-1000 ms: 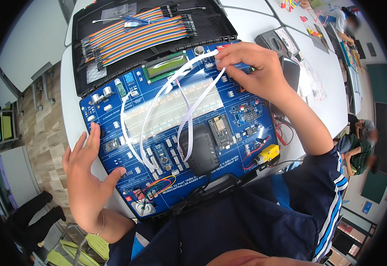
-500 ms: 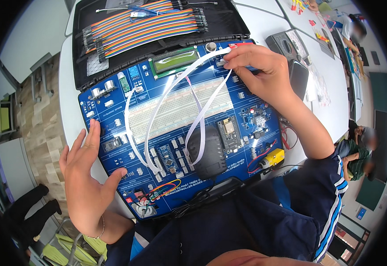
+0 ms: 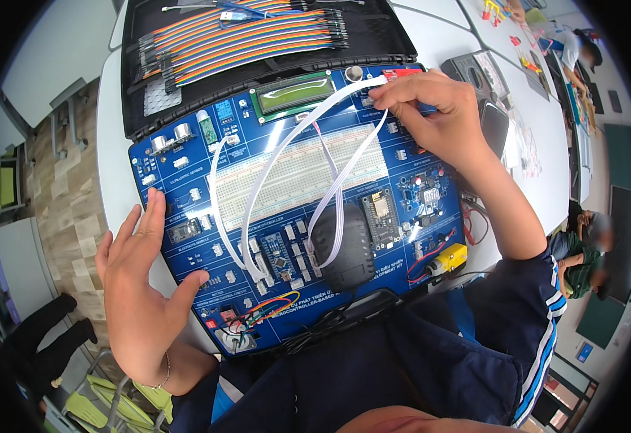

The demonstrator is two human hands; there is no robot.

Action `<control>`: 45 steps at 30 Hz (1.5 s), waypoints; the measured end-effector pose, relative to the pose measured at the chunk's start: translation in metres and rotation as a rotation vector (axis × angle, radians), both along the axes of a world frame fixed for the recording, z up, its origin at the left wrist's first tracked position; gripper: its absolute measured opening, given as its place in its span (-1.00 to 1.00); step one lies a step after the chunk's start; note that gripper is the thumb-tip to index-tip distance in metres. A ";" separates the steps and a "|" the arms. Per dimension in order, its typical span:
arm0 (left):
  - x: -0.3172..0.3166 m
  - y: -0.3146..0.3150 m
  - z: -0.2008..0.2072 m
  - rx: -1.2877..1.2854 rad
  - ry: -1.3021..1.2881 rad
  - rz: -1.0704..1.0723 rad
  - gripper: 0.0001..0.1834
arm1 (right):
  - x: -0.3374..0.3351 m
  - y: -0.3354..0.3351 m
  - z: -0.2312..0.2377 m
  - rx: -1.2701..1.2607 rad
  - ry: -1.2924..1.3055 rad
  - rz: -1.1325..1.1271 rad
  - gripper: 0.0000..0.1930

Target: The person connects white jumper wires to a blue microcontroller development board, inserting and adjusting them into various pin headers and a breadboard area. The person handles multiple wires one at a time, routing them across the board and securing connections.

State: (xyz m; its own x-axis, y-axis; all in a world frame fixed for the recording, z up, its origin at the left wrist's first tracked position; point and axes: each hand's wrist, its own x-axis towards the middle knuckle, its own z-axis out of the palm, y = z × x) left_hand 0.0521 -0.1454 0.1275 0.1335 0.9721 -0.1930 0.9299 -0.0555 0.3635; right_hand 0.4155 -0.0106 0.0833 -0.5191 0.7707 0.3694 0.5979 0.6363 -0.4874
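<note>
A blue electronics trainer board lies in front of me in an open black case. My right hand pinches the end of a white ribbon cable near a red module at the board's far right; its fingers hide the plug. That cable arches over the white breadboard down to small white sockets by a microcontroller module. My left hand is open, fingers spread along the board's left edge, thumb over it. A second white cable runs up the left side.
The case lid behind holds rainbow jumper wires. A ribbed black object rests on the board, left of a yellow motor. A multimeter lies at the far right. Other people are at tables on the right.
The board, its lid and the cables have shifted slightly to the right in view. My right hand has moved a little right with the cable; my left hand has hardly moved.
</note>
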 end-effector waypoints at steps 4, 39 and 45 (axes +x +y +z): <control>-0.001 0.000 0.000 -0.001 0.002 0.002 0.05 | -0.003 -0.003 -0.004 -0.070 0.047 -0.059 -0.87; -0.004 -0.003 -0.004 0.026 -0.026 -0.008 0.03 | -0.025 -0.026 0.001 0.458 -0.633 0.023 -0.67; -0.011 -0.002 -0.011 0.045 -0.023 -0.018 0.01 | -0.018 -0.016 0.026 0.279 -0.516 0.118 -0.70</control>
State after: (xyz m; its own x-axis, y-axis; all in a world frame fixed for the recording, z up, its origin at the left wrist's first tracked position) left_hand 0.0413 -0.1472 0.1167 0.1549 0.9772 -0.1454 0.9200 -0.0891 0.3817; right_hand 0.3971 -0.0269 0.1092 -0.7617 0.6069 0.2269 0.6302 0.7753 0.0424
